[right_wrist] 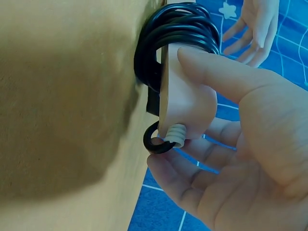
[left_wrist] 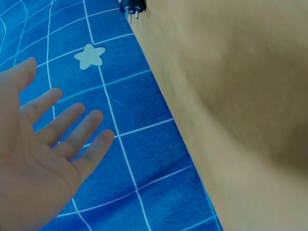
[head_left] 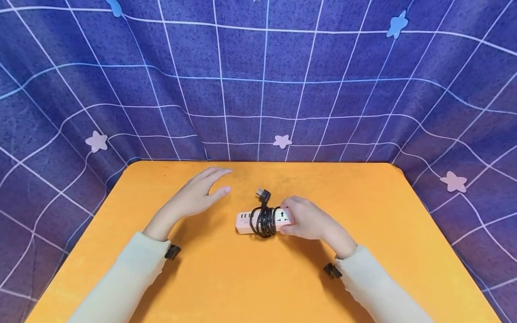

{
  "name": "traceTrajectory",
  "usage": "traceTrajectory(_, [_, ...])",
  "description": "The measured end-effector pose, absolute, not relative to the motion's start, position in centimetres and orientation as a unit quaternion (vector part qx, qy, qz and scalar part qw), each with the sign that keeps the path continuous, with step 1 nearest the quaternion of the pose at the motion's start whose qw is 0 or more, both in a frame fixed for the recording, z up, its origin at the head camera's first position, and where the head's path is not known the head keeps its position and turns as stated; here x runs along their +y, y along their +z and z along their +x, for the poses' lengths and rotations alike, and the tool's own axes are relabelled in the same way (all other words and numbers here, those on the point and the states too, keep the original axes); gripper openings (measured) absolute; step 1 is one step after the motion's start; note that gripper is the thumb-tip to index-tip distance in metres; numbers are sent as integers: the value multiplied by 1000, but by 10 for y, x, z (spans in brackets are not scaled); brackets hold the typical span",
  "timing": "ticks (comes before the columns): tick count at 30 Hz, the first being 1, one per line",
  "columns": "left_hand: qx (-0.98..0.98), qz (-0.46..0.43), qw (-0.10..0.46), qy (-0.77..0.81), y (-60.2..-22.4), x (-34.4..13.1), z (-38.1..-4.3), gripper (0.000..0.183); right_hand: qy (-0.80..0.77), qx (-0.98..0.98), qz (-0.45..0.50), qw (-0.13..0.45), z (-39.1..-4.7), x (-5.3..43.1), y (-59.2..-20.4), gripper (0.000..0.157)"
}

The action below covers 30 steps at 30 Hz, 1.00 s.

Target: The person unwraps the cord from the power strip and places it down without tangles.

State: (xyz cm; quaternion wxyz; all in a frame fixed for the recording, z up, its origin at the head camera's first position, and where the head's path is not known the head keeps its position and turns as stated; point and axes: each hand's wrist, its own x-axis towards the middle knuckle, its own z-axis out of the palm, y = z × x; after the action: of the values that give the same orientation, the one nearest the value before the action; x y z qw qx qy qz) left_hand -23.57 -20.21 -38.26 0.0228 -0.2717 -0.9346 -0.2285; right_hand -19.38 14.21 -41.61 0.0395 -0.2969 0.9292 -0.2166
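Note:
A pale pink and white power strip (head_left: 244, 223) lies across the middle of the table, its black cord (head_left: 265, 221) wound several times around its body. The cord's plug (head_left: 264, 194) sticks out beyond the far side. My right hand (head_left: 308, 218) grips the strip's right end, thumb on the near side and fingers on the far side. In the right wrist view, the cord leaves the pink end (right_wrist: 190, 96) through a ribbed collar (right_wrist: 176, 134) beside the fingertips. My left hand (head_left: 198, 193) is held to the left of the strip, palm turned inward, fingers extended, holding nothing.
The orange table top (head_left: 226, 278) reaches back to a blue curtain (head_left: 242, 98) with white grid lines and stars, which also surrounds the sides. Small black devices (head_left: 172, 252) are worn at both wrists over pale sleeves (head_left: 129, 273).

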Motion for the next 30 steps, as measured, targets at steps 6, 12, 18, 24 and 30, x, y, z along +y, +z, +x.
traceTrajectory(6, [-933,-274,29,-232,-382,-201,-235,59,-205,933,-292,39,-196,139,-418,54])
traceTrajectory(12, [-934,-276,29,-225,-383,-201,-236,59,-218,934,-281,47,-197,140,-419,50])
traceTrajectory(18, [-933,-278,29,-228,-383,-200,-237,58,-215,927,-307,31,-200,144,-424,44])
traceTrajectory(24, [-932,-281,23,-230,-386,-200,-238,59,-213,916,-339,14,-202,150,-429,34])
traceTrajectory(30, [-927,-295,8,-232,-391,-192,-244,61,-212,914,-345,14,-203,153,-431,40])
